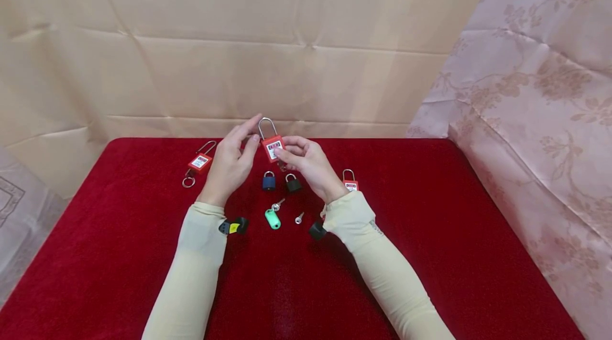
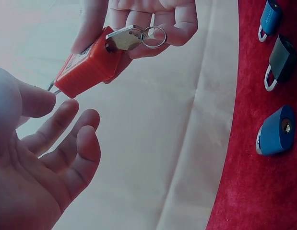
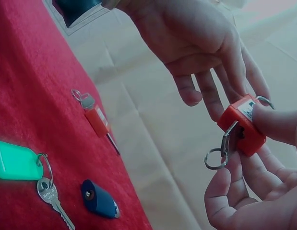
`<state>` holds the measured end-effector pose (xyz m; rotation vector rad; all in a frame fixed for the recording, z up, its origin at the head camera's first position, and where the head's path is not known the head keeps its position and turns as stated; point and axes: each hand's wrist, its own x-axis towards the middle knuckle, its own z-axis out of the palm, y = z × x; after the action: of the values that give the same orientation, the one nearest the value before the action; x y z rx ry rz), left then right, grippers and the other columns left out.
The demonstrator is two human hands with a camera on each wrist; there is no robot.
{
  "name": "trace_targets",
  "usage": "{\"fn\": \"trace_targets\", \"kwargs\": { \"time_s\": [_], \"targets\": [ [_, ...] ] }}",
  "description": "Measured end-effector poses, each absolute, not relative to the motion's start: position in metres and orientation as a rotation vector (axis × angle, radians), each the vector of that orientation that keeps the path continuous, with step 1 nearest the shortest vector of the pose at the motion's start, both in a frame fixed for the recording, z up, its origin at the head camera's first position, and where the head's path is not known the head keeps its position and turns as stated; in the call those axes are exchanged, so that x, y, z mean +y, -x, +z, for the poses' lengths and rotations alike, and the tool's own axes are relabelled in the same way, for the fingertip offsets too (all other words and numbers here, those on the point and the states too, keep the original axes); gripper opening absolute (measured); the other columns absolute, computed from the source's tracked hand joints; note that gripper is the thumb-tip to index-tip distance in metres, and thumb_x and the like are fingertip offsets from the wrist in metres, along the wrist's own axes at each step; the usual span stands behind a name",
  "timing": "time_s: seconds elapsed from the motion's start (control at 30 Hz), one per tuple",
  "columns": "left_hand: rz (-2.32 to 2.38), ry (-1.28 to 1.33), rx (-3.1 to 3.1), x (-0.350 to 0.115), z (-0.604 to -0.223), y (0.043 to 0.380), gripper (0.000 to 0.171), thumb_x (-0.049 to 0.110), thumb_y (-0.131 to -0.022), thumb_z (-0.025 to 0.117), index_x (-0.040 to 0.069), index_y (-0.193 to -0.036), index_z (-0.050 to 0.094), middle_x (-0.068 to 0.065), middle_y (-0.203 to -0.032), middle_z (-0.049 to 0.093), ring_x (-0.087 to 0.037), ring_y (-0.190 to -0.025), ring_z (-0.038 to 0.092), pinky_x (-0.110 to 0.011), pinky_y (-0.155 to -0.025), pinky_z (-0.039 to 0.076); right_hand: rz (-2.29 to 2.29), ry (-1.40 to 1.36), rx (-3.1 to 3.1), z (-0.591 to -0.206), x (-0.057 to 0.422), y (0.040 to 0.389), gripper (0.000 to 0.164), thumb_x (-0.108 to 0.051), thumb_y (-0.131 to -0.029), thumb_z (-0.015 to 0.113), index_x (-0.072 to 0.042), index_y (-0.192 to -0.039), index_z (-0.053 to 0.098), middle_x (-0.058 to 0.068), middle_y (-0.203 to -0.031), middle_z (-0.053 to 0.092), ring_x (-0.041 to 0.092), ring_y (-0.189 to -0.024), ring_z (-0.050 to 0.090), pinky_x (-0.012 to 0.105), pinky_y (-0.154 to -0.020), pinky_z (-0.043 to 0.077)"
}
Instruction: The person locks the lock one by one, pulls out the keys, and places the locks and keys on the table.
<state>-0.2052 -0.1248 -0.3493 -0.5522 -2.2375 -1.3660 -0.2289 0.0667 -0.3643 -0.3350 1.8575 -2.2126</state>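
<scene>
My right hand holds a red padlock by its body, the thumb lying on the white label. The padlock is raised over the table's far part, its long shackle pointing up. A key with a ring sticks out of its bottom. My left hand is beside the shackle, index finger extended near its top and thumb close to the body. The other left fingers are spread. Below the hands stand a blue padlock and a black padlock.
On the red cloth, a red padlock with key ring lies left, and another red one lies right, partly hidden by the sleeve. Nearer are a green key tag with a key and a loose key. Another blue padlock shows.
</scene>
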Motion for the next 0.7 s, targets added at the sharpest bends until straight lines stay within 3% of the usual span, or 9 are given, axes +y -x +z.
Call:
{"fn": "trace_targets", "kwargs": {
  "time_s": [0.17,0.33,0.57,0.7],
  "targets": [
    [-1.375,0.568,-2.245,-0.1242,-0.35,0.2052,0.046,0.005,-0.101,0.058,0.013,-0.147,0.055,-0.012,-0.123,0.064,-0.024,-0.108,0.063,-0.041,-0.086,0.05,-2.252,0.315,1.846,-0.363,0.0667,0.2292,0.033,-0.005,-0.096,0.068,0.002,-0.127,0.06,0.004,-0.097,0.071,0.014,-0.082,0.066,0.025,-0.073,0.054],
    [-1.348,0.592,-2.284,-0.1229,-0.351,0.2056,0.044,0.006,-0.099,0.063,0.007,-0.142,0.057,-0.014,-0.122,0.066,-0.025,-0.102,0.064,-0.042,-0.081,0.053,-2.32,0.294,1.826,-0.3624,0.0677,0.2316,0.033,-0.002,-0.097,0.065,0.004,-0.129,0.058,0.002,-0.096,0.07,0.011,-0.082,0.064,0.025,-0.074,0.053],
    [-1.341,0.544,-2.508,-0.1217,-0.3524,0.2039,0.037,0.025,-0.095,0.072,0.006,-0.126,0.065,-0.007,-0.104,0.072,-0.023,-0.083,0.067,-0.039,-0.075,0.053,-2.385,0.279,1.775,-0.3612,0.0711,0.2329,0.041,0.0,-0.098,0.064,0.0,-0.137,0.055,0.009,-0.105,0.07,0.014,-0.089,0.066,0.028,-0.081,0.054],
    [-1.294,0.554,-2.622,-0.1201,-0.3544,0.2045,0.033,0.031,-0.093,0.075,0.007,-0.116,0.072,-0.003,-0.093,0.074,-0.02,-0.076,0.067,-0.037,-0.07,0.054,-2.394,0.29,1.762,-0.3601,0.0722,0.2318,0.045,-0.001,-0.097,0.065,-0.002,-0.141,0.053,0.013,-0.111,0.069,0.015,-0.096,0.066,0.037,-0.092,0.053]
  ]
}}
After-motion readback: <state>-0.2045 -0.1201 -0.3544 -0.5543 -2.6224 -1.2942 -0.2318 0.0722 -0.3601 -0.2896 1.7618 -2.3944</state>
